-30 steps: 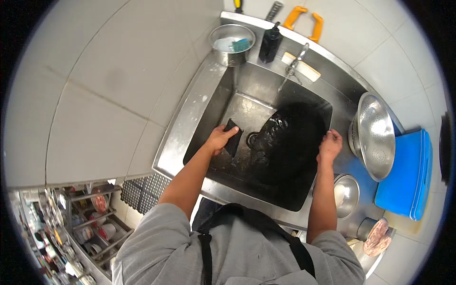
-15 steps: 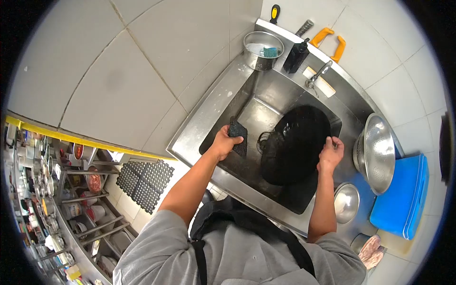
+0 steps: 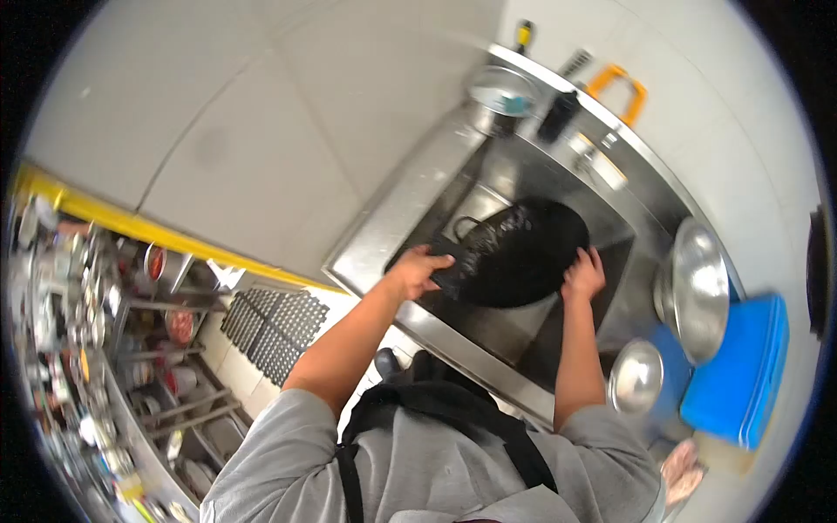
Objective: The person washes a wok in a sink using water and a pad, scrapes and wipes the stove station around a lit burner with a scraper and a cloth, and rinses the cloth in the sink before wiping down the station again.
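A black wok [image 3: 532, 261] is held tilted over the steel sink [image 3: 453, 342], with a loop handle on its far left side. My right hand [image 3: 583, 275] is closed on the wok's right rim. In my left hand [image 3: 418, 272] is a dark scouring pad [image 3: 452, 253], gripped between thumb and fingers at the wok's left edge. Pad and wok are both black and blurred, so their exact contact is hard to make out.
A steel pot [image 3: 501, 98] with a green sponge, a black bottle [image 3: 559, 117] and a faucet [image 3: 609, 139] line the sink's back. To the right are a large steel bowl [image 3: 697, 288], a smaller bowl [image 3: 636, 376] and a blue bin [image 3: 737, 370]. Shelving [image 3: 187, 392] stands left.
My left hand has brought the scouring pad right, against the wok's left side. The wok has shifted and turned, its loop handle now farther back. My right hand remains on the rim.
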The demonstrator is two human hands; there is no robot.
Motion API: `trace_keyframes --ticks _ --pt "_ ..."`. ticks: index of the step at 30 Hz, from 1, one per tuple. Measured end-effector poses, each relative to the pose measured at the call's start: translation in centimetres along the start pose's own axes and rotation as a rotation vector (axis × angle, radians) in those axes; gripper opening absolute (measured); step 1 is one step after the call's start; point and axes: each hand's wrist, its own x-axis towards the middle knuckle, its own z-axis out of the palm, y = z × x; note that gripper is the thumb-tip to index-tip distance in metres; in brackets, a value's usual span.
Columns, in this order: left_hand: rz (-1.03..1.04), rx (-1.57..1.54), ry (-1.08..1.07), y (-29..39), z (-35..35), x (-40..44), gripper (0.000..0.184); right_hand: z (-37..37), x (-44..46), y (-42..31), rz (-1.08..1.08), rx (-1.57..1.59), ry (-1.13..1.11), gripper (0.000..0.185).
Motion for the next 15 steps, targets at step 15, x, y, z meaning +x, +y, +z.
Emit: trace_keyframes --ticks 15 --pt "0.112 -0.357 0.252 -4.8 -13.0 -13.3 0.032 -12.0 10.2 9.8 0.439 -0.915 0.026 0.057"
